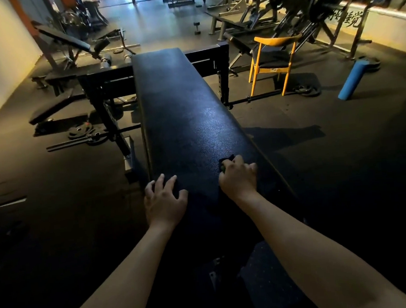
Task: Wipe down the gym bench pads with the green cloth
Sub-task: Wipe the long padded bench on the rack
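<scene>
Black rubber flooring (69,211) lies under a long bench pad (184,111). At its near end the left hand (165,202) rests with fingers spread, and the right hand (238,177) grips the green cloth (223,168) against the pad's right side. Beyond stand a yellow chair (272,62) and blue roller (353,78).

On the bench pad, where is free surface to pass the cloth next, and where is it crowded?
The pad is bare from the hands to its far end, also the strip between the left hand and the right hand, which holds the cloth. Crowded: left of the pad, with weight plates and a bar.
</scene>
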Demonstrator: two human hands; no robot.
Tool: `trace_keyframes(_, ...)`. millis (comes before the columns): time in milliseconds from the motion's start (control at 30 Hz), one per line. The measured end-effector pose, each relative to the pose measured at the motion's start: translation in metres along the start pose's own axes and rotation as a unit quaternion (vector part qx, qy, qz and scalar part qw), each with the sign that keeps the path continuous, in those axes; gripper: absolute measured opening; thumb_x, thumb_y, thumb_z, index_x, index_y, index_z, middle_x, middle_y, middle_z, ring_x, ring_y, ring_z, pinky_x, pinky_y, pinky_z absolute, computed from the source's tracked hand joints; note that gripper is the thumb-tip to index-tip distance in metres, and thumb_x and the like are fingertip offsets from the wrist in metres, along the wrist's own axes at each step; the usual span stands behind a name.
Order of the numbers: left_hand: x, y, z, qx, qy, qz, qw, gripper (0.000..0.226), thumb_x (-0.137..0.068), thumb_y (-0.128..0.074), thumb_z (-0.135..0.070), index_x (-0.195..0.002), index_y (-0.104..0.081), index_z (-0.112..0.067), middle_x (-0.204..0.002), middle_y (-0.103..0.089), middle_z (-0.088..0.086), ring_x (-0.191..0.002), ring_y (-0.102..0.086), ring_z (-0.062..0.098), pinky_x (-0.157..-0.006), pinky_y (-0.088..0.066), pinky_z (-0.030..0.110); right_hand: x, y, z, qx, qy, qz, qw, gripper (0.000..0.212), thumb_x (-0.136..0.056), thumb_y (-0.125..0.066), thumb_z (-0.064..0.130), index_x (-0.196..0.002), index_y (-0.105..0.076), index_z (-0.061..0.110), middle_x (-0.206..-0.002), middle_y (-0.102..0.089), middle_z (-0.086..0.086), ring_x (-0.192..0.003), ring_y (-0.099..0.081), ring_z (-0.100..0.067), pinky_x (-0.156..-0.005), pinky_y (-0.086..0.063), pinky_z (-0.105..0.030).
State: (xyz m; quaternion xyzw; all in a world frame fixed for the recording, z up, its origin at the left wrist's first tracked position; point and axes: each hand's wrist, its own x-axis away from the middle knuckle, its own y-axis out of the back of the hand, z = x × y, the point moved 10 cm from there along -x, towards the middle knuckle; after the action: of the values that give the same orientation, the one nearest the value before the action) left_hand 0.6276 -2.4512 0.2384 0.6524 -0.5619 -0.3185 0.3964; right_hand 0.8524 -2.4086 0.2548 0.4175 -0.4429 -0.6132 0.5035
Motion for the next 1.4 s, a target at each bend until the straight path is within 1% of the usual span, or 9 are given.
trace_keyframes(200,0.000,-0.001,0.002,0.006,-0.009,0.005,1.000,0.058,-0.096,-0.052,-0.044,-0.151,-0.041,-0.030,-0.163,-0.025,0.001,-0.148,-0.013,0.027,-0.119,-0.019,0.046,0.010,-0.010,0.051,-0.032,0.009,0.027,0.999,0.032,-0.093,-0.046,0.027,-0.112,-0.064,0.009,-0.119,-0.057,-0.014,-0.104,-0.060,-0.037,-0.097,-0.038,-0.041)
trace_keyframes(367,-0.009,-0.001,0.011,0.038,-0.039,0.018,0.998,0.056,-0.096,-0.048,-0.045,-0.149,-0.045,-0.028,-0.163,-0.027,0.001,-0.148,-0.015,0.027,-0.119,-0.017,0.045,0.029,-0.029,0.095,-0.150,0.007,0.066,0.986,0.033,-0.089,-0.053,0.028,-0.116,-0.070,0.019,-0.118,-0.061,-0.011,-0.107,-0.060,-0.037,-0.098,-0.042,-0.037)
trace_keyframes(467,-0.006,-0.002,0.017,0.049,-0.083,0.031,0.995,0.057,-0.096,-0.050,-0.042,-0.151,-0.042,-0.027,-0.165,-0.023,-0.001,-0.149,-0.011,0.024,-0.120,-0.015,0.045,0.029,-0.021,0.093,-0.168,0.011,0.063,0.984,0.035,-0.088,-0.056,0.024,-0.120,-0.070,0.022,-0.121,-0.061,-0.009,-0.111,-0.060,-0.031,-0.100,-0.043,-0.037)
trace_keyframes(600,-0.001,-0.005,0.030,0.095,-0.116,0.054,0.987,0.073,-0.085,-0.039,-0.052,-0.154,-0.036,-0.026,-0.167,-0.011,0.000,-0.151,-0.003,0.018,-0.122,-0.009,0.040,0.027,0.022,0.030,-0.097,-0.099,-0.077,0.987,0.038,-0.088,-0.055,0.021,-0.125,-0.062,0.019,-0.122,-0.052,-0.009,-0.108,-0.059,-0.031,-0.098,-0.035,-0.041)
trace_keyframes(767,0.002,-0.009,0.041,0.109,-0.073,0.061,0.989,0.073,-0.096,-0.052,-0.047,-0.158,-0.020,-0.026,-0.167,0.007,0.003,-0.150,0.001,0.023,-0.122,-0.003,0.040,0.041,0.002,-0.004,-0.031,-0.211,-0.020,0.977,0.029,-0.093,-0.045,0.022,-0.115,-0.062,0.013,-0.120,-0.052,-0.014,-0.105,-0.059,-0.035,-0.105,-0.030,-0.047)
trace_keyframes(933,0.001,-0.011,0.050,0.132,-0.098,0.092,0.982,0.076,-0.097,-0.054,-0.048,-0.159,-0.018,-0.023,-0.168,0.005,0.004,-0.151,-0.002,0.026,-0.122,-0.004,0.040,0.051,-0.014,0.053,-0.092,-0.190,-0.036,0.977,0.033,-0.092,-0.047,0.023,-0.115,-0.066,0.010,-0.121,-0.057,-0.017,-0.108,-0.058,-0.038,-0.102,-0.035,-0.041)
trace_keyframes(1100,-0.008,-0.009,0.063,0.172,-0.134,0.125,0.968,0.073,-0.097,-0.063,-0.029,-0.157,-0.024,-0.014,-0.168,-0.005,0.009,-0.151,-0.010,0.030,-0.121,-0.006,0.032,0.066,-0.030,0.132,-0.121,-0.092,-0.022,0.988,0.029,-0.093,-0.051,0.026,-0.112,-0.068,0.013,-0.118,-0.059,-0.014,-0.106,-0.059,-0.034,-0.098,-0.037,-0.038)
trace_keyframes(1267,-0.008,-0.010,0.068,0.174,-0.152,0.131,0.964,0.079,-0.097,-0.063,-0.025,-0.158,-0.017,-0.006,-0.167,-0.006,0.012,-0.153,-0.008,0.030,-0.120,-0.005,0.028,0.060,-0.027,0.146,-0.167,-0.036,0.010,0.985,0.030,-0.089,-0.060,0.026,-0.115,-0.072,0.019,-0.118,-0.062,-0.013,-0.109,-0.060,-0.032,-0.097,-0.043,-0.035)
trace_keyframes(1400,-0.009,-0.011,0.070,0.177,-0.144,0.143,0.963,0.088,-0.096,-0.062,-0.040,-0.159,-0.009,-0.008,-0.168,-0.002,0.010,-0.154,-0.003,0.027,-0.121,-0.002,0.028,0.044,0.008,0.103,-0.135,-0.102,-0.117,0.979,0.035,-0.089,-0.057,0.022,-0.122,-0.065,0.025,-0.122,-0.053,-0.008,-0.112,-0.055,-0.030,-0.098,-0.035,-0.040)
